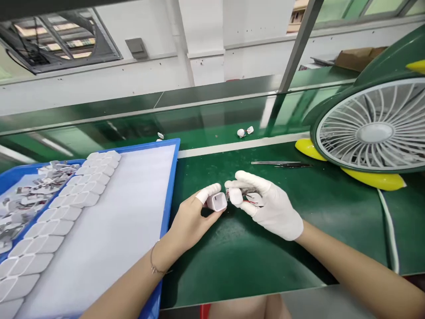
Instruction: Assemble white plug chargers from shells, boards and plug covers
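My left hand (192,219), with a white cover on a fingertip, grips a small white hollow housing (218,202) whose open end faces right. Close to that opening, my white-gloved right hand (274,208) holds a small white part (236,196) between thumb and fingers. Red and dark wires run from this part to a second white piece (255,199) under the gloved fingers. The housing and the wired part are very near each other; whether they touch is unclear.
At left, a blue tray (171,186) holds rows of white housings (63,212); another has wired parts (40,190). Tweezers (268,163) lie behind my right hand. A green fan (373,128) stands at right. A wired part (245,132) lies farther back on the green table (265,270).
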Action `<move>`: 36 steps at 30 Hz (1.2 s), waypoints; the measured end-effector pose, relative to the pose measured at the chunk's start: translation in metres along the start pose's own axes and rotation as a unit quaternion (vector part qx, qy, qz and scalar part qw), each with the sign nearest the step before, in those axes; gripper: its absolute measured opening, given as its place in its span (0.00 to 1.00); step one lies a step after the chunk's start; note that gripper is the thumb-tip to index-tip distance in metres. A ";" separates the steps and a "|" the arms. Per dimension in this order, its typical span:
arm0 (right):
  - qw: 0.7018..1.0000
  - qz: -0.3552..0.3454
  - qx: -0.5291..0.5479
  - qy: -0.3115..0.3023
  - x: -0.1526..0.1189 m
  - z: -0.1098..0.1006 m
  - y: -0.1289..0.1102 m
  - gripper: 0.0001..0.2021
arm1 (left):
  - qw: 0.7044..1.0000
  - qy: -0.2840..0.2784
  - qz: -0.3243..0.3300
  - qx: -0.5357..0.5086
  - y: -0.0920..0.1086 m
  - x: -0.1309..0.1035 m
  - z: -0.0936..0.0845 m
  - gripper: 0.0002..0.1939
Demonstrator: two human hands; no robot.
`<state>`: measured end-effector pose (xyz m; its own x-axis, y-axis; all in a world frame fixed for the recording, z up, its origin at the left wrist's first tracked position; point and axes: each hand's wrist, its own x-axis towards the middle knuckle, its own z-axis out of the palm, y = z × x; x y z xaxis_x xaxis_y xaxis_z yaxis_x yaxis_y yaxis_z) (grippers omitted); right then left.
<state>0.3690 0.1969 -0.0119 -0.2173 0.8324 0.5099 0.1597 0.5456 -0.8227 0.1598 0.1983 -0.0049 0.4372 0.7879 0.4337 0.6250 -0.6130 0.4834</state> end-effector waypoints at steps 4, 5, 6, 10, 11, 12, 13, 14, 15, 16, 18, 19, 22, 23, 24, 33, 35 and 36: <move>0.987 -0.128 -0.089 -0.031 -0.001 0.003 0.006 0.34 | 1.000 0.001 0.015 0.011 0.003 0.003 -0.002 0.20; 0.984 -0.140 -0.102 -0.040 0.000 0.003 0.006 0.34 | 1.000 -0.003 0.023 0.015 0.004 0.003 -0.003 0.19; 0.982 -0.144 -0.112 -0.047 0.000 0.003 0.006 0.35 | 0.999 -0.007 0.029 0.019 0.005 0.004 -0.003 0.19; 0.980 -0.120 -0.142 -0.073 0.001 0.003 0.003 0.36 | 0.999 0.000 0.046 0.029 0.006 0.004 -0.002 0.19; 0.979 -0.115 -0.147 -0.082 0.001 0.003 0.003 0.36 | 0.998 0.001 0.050 0.032 0.006 0.004 -0.001 0.19; 0.978 -0.111 -0.151 -0.089 0.001 0.003 0.002 0.37 | 0.998 0.002 0.054 0.036 0.006 0.003 -0.001 0.19; 0.978 -0.109 -0.152 -0.096 0.001 0.002 0.002 0.38 | 0.997 0.002 0.059 0.040 0.005 0.003 -0.001 0.19; 0.977 -0.106 -0.153 -0.102 0.001 0.002 0.002 0.38 | 0.997 0.002 0.063 0.042 0.005 0.003 0.000 0.20; 0.977 -0.101 -0.155 -0.106 0.001 0.002 0.002 0.39 | 0.997 0.002 0.067 0.044 0.004 0.002 0.000 0.20; 0.977 -0.097 -0.154 -0.111 0.001 0.002 0.002 0.39 | 0.997 0.001 0.069 0.044 0.004 0.002 0.000 0.20; 0.977 -0.096 -0.150 -0.120 0.001 0.001 0.003 0.40 | 0.997 -0.008 0.068 0.044 0.003 0.002 0.000 0.21; 0.976 -0.095 -0.151 -0.123 0.001 0.001 0.003 0.40 | 0.997 -0.013 0.067 0.044 0.002 0.003 0.000 0.21; 0.976 -0.078 -0.158 -0.130 -0.001 0.001 0.006 0.39 | 0.997 -0.017 0.071 0.039 0.002 0.003 0.001 0.21; 0.975 -0.070 -0.164 -0.134 -0.002 0.001 0.007 0.39 | 0.996 -0.013 0.074 0.038 0.002 0.004 0.002 0.21; 0.974 -0.067 -0.169 -0.138 -0.003 0.002 0.009 0.39 | 0.996 -0.007 0.077 0.037 0.003 0.004 0.002 0.20; 0.965 -0.113 -0.211 -0.103 -0.008 0.004 0.017 0.36 | 0.995 -0.004 0.087 0.052 0.004 0.003 0.006 0.20; 0.969 -0.108 -0.194 -0.106 -0.008 0.003 0.017 0.36 | 0.995 0.005 0.085 0.048 0.004 0.003 0.006 0.21; 0.970 -0.106 -0.189 -0.107 -0.008 0.003 0.017 0.36 | 0.995 -0.006 0.091 0.048 0.004 0.003 0.006 0.20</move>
<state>0.3704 0.1995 -0.0303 -0.4717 0.6805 0.5607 0.4235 0.7326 -0.5328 0.1675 0.1988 -0.0060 0.5569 0.6649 0.4977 0.5927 -0.7379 0.3227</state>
